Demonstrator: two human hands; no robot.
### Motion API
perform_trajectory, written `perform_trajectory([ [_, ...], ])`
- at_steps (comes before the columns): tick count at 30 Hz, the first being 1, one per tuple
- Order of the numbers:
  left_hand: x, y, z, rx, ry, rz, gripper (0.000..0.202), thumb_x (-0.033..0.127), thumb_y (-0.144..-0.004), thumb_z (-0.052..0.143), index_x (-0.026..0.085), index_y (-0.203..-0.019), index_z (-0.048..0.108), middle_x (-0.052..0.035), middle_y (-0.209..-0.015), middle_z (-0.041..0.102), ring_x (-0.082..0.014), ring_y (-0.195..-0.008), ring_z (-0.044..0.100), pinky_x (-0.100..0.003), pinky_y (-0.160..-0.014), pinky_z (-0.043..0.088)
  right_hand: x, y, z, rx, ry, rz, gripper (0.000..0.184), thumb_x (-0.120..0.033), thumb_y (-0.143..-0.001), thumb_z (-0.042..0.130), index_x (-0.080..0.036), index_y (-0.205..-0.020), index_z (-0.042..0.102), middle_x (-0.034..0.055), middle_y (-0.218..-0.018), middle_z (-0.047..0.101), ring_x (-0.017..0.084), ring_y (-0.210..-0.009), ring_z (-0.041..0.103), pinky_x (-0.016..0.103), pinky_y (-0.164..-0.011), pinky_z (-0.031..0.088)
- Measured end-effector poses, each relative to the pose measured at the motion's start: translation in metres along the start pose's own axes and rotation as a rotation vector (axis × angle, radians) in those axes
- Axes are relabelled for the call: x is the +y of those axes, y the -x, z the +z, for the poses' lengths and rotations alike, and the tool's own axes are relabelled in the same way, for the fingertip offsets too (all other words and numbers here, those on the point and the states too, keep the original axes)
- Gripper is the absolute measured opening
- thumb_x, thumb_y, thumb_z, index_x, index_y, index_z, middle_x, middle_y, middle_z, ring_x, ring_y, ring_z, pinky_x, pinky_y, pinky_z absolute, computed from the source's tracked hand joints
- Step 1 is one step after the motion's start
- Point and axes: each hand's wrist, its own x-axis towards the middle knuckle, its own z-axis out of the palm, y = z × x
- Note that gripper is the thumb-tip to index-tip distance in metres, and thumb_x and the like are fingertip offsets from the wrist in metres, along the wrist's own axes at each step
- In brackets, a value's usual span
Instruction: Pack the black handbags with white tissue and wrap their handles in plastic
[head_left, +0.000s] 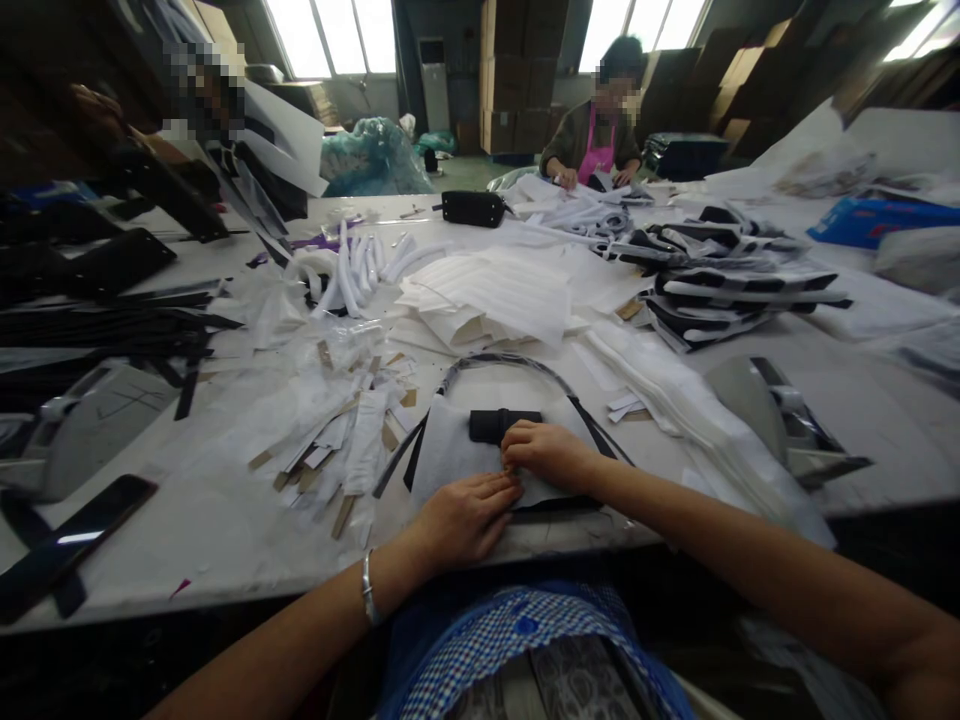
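A black bag handle with a padded grip and a curved strap loop lies on a white paper sheet at the table's near edge. My left hand rests flat on the sheet, fingers stretched toward the grip. My right hand is curled beside the grip, its fingertips pinched on the sheet's edge just below the grip. The strap arcs away behind both hands.
Torn white and brown paper strips lie to the left. A dark phone sits at the near left edge. Stacks of white sheets and black-and-white pieces fill the middle. A person works at the far side.
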Motion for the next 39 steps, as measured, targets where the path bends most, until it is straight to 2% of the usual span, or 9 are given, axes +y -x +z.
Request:
perform_trajectory([
  [4,0.000,0.002,0.002,0.001,0.017,-0.006,0.044,0.021,-0.095,0.049,0.013,-0.137,0.054,-0.0103,-0.139,0.062,-0.0217,-0.133,0.054,-0.036,-0.114,0.044,-0.002,-0.008,0.001,-0.057,0.060,0.014,0.013,-0.009,-0.087,0.066,-0.019,-0.082,0.074,0.0049,-0.092,0.071,0.019,-0.090,0.062,0.028,-0.077,0.051],
  [9,0.000,0.003,0.003,0.005,0.036,-0.014,0.047,0.018,-0.090,0.052,0.014,-0.137,0.054,-0.0105,-0.140,0.061,-0.0227,-0.133,0.055,-0.037,-0.113,0.045,-0.018,-0.010,0.000,-0.033,0.122,0.141,0.009,-0.010,-0.087,0.066,-0.016,-0.083,0.073,0.0096,-0.091,0.071,0.022,-0.091,0.064,0.033,-0.080,0.054],
  [12,-0.001,0.004,0.003,0.008,0.040,-0.016,0.048,0.019,-0.091,0.052,0.015,-0.139,0.053,-0.0101,-0.141,0.060,-0.0219,-0.134,0.053,-0.037,-0.114,0.044,-0.027,0.004,-0.009,0.011,0.123,0.206,0.016,-0.018,-0.092,0.063,-0.018,-0.104,0.074,0.0101,-0.104,0.073,0.022,-0.098,0.067,0.035,-0.087,0.055],
  [15,-0.004,0.005,0.005,0.022,0.034,0.006,0.050,0.020,-0.092,0.051,0.018,-0.142,0.049,-0.0093,-0.144,0.057,-0.0214,-0.136,0.051,-0.038,-0.114,0.044,-0.033,0.033,-0.009,0.075,0.188,0.203,0.040,-0.025,-0.095,0.061,-0.020,-0.134,0.061,0.0125,-0.135,0.064,0.028,-0.127,0.057,0.048,-0.109,0.044],
  [17,-0.006,0.007,0.008,0.029,-0.005,0.039,0.048,0.017,-0.095,0.049,0.017,-0.143,0.048,-0.0102,-0.145,0.056,-0.0211,-0.137,0.050,-0.038,-0.115,0.044,-0.034,0.053,0.000,0.086,0.262,0.184,0.047,-0.026,-0.096,0.058,-0.021,-0.143,0.053,0.0108,-0.146,0.055,0.030,-0.139,0.046,0.054,-0.117,0.035],
  [21,-0.007,0.009,0.021,0.066,-0.168,0.089,0.050,0.006,-0.096,0.042,0.015,-0.145,0.045,-0.0104,-0.145,0.057,-0.0203,-0.138,0.049,-0.040,-0.115,0.044,-0.030,0.073,0.021,0.082,0.344,0.209,0.052,-0.027,-0.099,0.050,-0.023,-0.151,0.043,0.0076,-0.154,0.045,0.030,-0.144,0.038,0.056,-0.117,0.035],
  [27,-0.002,0.012,0.038,0.191,-0.360,0.047,0.046,0.010,-0.100,0.041,0.015,-0.146,0.045,-0.0130,-0.151,0.049,-0.0223,-0.143,0.042,-0.038,-0.112,0.048,-0.026,0.071,0.023,0.146,0.325,0.177,0.055,-0.026,-0.098,0.051,-0.028,-0.152,0.042,0.0058,-0.152,0.047,0.029,-0.142,0.043,0.054,-0.114,0.041],
  [34,0.002,0.013,0.046,0.250,-0.410,0.001,0.043,0.015,-0.103,0.036,0.017,-0.143,0.051,-0.0064,-0.144,0.057,-0.0196,-0.135,0.052,-0.035,-0.110,0.050,-0.019,0.058,-0.002,0.143,0.193,0.177,0.038,-0.031,-0.096,0.055,-0.036,-0.132,0.064,0.0017,-0.129,0.068,0.028,-0.119,0.066,0.049,-0.103,0.056],
  [39,-0.003,0.016,0.049,0.185,-0.402,0.010,0.053,0.016,-0.101,0.035,0.017,-0.153,0.036,-0.0051,-0.152,0.044,-0.0205,-0.141,0.041,-0.036,-0.112,0.050,-0.024,0.070,-0.031,0.326,0.069,0.284,0.048,-0.031,-0.096,0.052,-0.053,-0.139,0.051,-0.0020,-0.120,0.072,0.023,-0.107,0.071,0.036,-0.093,0.062],
])
